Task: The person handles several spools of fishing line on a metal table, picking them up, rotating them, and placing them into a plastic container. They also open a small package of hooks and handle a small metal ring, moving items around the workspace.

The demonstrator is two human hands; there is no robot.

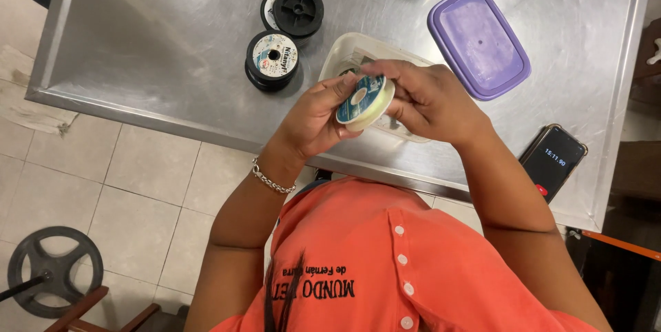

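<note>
- Head camera looked straight down over my orange buttoned shirt [385, 270] to a steel table [172, 49] with tiled floor [138, 180] beside it.
- My left hand [313, 118] was curled around a small spool of pale line [365, 101], thumb on its near side and fingers behind it; a chain bracelet [270, 179] sat on that wrist.
- My right hand [430, 98] was closed on the same spool from the other side, fingertips [375, 69] pinched at its upper rim.
- I held the spool tilted, its blue-labelled face turned up toward me, just above a clear plastic tub [348, 53] near the table's front edge.
- Two black spools stood well apart from my hands to the left: one with a white label [273, 60], one plain black spool [296, 9] behind it, the two nearly touching.
- To the right lay a purple lid [478, 41] on a container, and nearer me a dark phone [553, 161] with a lit screen.
- A grey wheel [54, 270] rested on the floor at lower left.
</note>
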